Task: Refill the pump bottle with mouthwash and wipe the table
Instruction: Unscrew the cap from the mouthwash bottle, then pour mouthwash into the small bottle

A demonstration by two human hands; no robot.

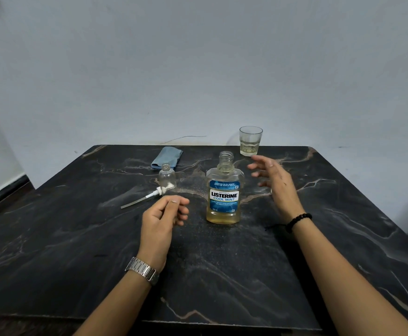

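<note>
An uncapped mouthwash bottle [224, 190] with a blue label and yellowish liquid stands mid-table. Left of it stands a small clear pump bottle [167, 177], open at the neck. Its white pump head [153, 194] with a long tube lies on the table beside it. A folded blue cloth [166, 157] lies at the back. My left hand [165, 214] hovers just left of the mouthwash bottle, fingers loosely curled, holding nothing. My right hand [274, 178] hangs to the right of the bottle with fingers spread, not touching it.
A clear glass [250, 140] with a little pale liquid stands at the back right, just beyond my right hand. The dark marble table [77, 238] ends at a pale wall behind; its front edge is near my forearms.
</note>
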